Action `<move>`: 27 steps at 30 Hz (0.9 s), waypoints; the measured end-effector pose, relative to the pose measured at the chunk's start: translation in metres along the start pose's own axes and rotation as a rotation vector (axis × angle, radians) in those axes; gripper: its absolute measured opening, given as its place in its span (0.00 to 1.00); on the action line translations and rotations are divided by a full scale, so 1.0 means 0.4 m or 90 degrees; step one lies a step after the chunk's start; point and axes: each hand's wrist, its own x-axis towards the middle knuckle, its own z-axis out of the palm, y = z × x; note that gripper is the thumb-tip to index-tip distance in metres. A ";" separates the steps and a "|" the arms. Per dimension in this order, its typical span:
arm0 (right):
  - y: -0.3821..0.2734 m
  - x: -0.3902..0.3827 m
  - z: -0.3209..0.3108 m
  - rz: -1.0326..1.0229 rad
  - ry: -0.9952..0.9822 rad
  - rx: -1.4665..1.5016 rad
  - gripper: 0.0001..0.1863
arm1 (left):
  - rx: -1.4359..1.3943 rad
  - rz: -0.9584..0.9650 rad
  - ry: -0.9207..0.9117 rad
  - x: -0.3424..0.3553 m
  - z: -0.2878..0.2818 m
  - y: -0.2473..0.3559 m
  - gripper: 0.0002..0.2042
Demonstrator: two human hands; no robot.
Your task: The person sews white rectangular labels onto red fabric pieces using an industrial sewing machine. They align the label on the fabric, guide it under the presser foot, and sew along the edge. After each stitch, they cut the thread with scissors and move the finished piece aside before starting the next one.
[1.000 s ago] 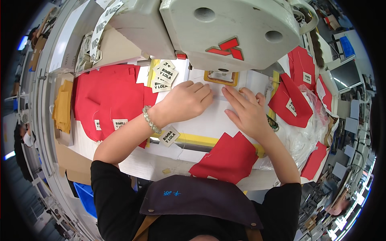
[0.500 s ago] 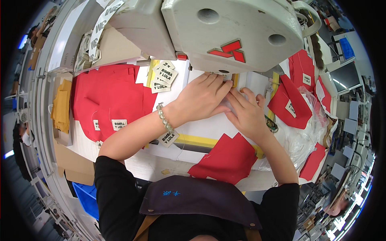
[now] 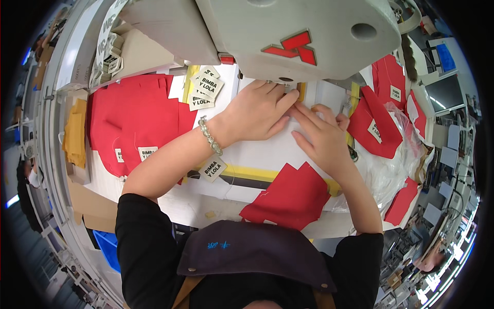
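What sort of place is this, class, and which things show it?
Probably a sewing workshop: a large machine over the worktop, a pile of red cloth, and loose cream labels.

I see black lettering [image 3: 209, 84] on cream labels [image 3: 213, 169], left and right, a red emblem [image 3: 296, 40] on the machine [image 3: 329, 15], blue characters [image 3: 218, 245] on the apron [image 3: 252, 255].

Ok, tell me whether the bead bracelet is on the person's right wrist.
No, the bead bracelet circles the wrist of the left hand.

Machine head [image 3: 329, 38] above fingers [image 3: 285, 104] (seemingly tight)
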 end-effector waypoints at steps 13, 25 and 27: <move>0.024 -0.222 -0.133 0.243 -0.066 0.065 0.31 | -0.287 0.112 -0.125 0.010 0.040 0.191 0.15; 0.065 -0.283 -0.069 0.206 0.039 -0.072 0.17 | -0.332 0.080 -0.182 0.029 0.116 0.245 0.07; 0.064 -0.283 -0.066 0.195 0.073 -0.092 0.19 | -0.354 0.080 -0.110 0.018 0.099 0.251 0.05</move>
